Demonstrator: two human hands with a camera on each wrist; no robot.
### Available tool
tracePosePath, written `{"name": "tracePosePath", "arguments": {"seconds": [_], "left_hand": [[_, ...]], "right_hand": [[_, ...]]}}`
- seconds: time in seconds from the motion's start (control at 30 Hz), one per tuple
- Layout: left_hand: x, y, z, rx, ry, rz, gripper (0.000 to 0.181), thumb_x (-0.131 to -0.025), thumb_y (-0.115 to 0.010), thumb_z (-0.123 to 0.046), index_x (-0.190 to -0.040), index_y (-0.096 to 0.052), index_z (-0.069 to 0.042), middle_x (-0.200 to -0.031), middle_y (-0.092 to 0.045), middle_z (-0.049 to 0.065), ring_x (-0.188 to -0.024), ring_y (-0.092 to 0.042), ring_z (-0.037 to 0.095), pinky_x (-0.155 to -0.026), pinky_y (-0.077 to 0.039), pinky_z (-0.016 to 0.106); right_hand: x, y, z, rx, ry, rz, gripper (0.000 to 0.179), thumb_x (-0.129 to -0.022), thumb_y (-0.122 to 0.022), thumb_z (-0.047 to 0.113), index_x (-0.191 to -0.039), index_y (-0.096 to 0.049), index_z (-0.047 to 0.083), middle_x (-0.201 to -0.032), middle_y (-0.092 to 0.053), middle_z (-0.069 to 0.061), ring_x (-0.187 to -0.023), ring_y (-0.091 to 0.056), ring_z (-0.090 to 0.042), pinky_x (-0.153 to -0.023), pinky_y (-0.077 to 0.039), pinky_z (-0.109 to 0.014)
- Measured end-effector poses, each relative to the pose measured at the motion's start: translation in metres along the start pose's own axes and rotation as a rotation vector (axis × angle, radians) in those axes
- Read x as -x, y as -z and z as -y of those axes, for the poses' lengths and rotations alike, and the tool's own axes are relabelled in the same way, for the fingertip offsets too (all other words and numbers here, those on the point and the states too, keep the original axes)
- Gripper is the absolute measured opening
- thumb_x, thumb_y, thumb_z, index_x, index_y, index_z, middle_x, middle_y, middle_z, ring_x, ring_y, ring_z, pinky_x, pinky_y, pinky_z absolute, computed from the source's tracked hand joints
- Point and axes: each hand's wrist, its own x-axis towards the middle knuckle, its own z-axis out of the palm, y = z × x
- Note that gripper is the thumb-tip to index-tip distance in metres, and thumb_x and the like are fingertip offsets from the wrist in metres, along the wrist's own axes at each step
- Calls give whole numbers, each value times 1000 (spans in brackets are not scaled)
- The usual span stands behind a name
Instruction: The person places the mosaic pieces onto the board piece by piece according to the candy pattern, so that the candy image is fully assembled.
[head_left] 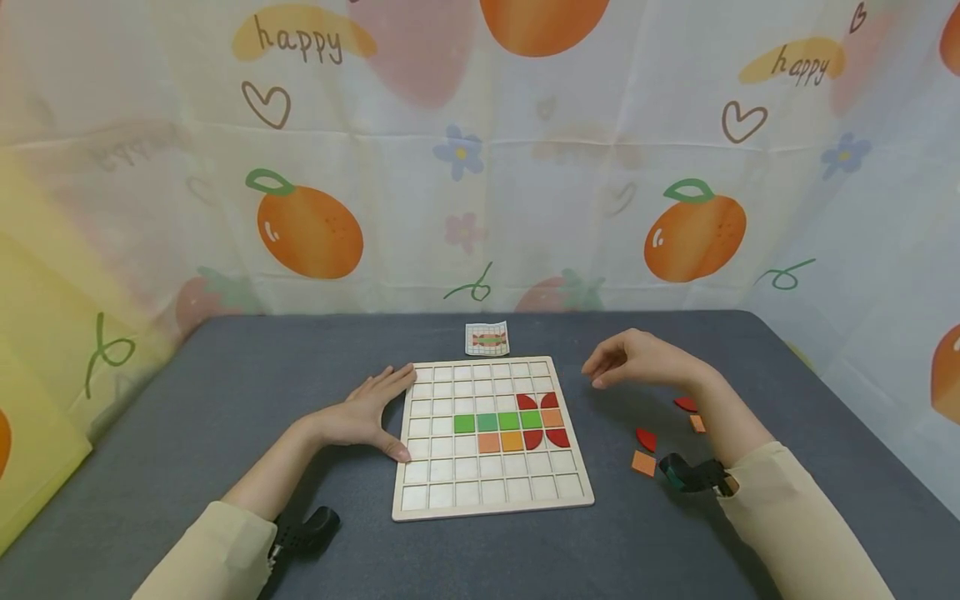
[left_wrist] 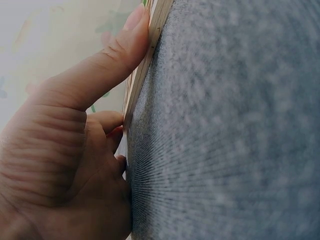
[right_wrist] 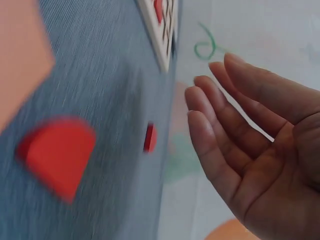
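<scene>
Your left hand (head_left: 367, 412) has its fingers spread wide, touching the left edge of the grid board (head_left: 465, 471), which lies before you, coloured tiles (head_left: 511, 441) set across its middle and right. Your right hand (head_left: 645, 358) hangs right of it, fingers loosely bent, a narrow gap beside the thumb. Your right forearm partly covers an orange square (head_left: 696, 423); in the right wrist view, a red piece (right_wrist: 60, 155) blurs. The card's (head_left: 487, 339) print is too small to make out. Your dark grey worktop (head_left: 510, 554) meets a fruit-patterned cloth (head_left: 540, 200) behind
</scene>
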Motion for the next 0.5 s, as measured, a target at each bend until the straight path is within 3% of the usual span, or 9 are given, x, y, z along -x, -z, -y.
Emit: {"name": "tracePosePath", "arguments": {"seconds": [0.3,0.5], "left_hand": [[0,-1,-1,-6,-2,0,123,-68,-86,-49,-158,-16,-3,-168,-7,17,-154,1,48,-120,-2,69],[1,-1,0,-9,5,-2,124,-68,-87,-49,-158,-16,-3,-168,-7,16,-154,1,48,-121,-2,68]], "right_hand": [[35,19,-42,-21,-96,12,33,-90,-72,21,-117,-69,2,-116,-71,-15,-99,-68,-14,-85,-58,-31],[58,32,-66,-68,-142,39,34,-89,-72,20,-115,-68,-1,-105,-72,-14,-88,-68,-11,-80,-58,-28]]}}
